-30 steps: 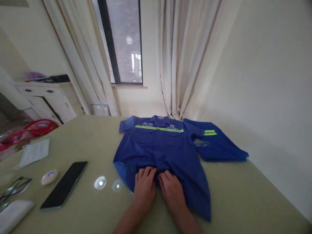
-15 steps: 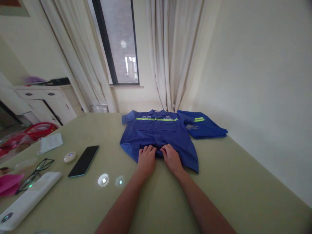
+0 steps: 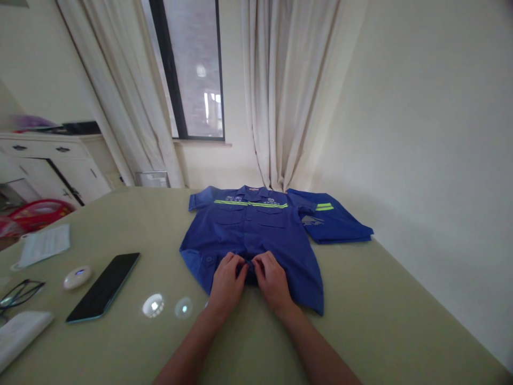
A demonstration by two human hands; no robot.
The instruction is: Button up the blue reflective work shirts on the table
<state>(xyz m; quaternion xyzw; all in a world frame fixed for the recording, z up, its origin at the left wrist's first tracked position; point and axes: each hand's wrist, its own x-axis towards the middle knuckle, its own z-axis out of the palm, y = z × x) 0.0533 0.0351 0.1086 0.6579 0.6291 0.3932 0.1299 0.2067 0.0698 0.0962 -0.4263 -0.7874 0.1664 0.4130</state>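
A blue short-sleeved work shirt (image 3: 248, 230) lies front side up on the table (image 3: 352, 305), its collar toward the window. A yellow-green stripe crosses its chest above two flap pockets. At the middle of the bottom hem, my left hand (image 3: 228, 280) pinches the cloth. My right hand (image 3: 271, 278) grips the hem close beside it, thumbs nearly meeting. The cloth between the fingertips is bunched and slightly raised; any button there is hidden. To the left, the lower corner of the shirt is folded over.
Folded blue cloth (image 3: 336, 222) with a yellow-green stripe lies behind the right sleeve. On the left are a phone (image 3: 104, 289), a round white device (image 3: 77, 277), a face mask (image 3: 45, 245), glasses (image 3: 22, 294) and a long white device (image 3: 22, 334). A wall (image 3: 433, 160) borders the right side.
The view has shifted closer, so the shirt appears larger and the left-hand items sit further left. Both hands stay at the hem, with the cloth between them lifted slightly more.
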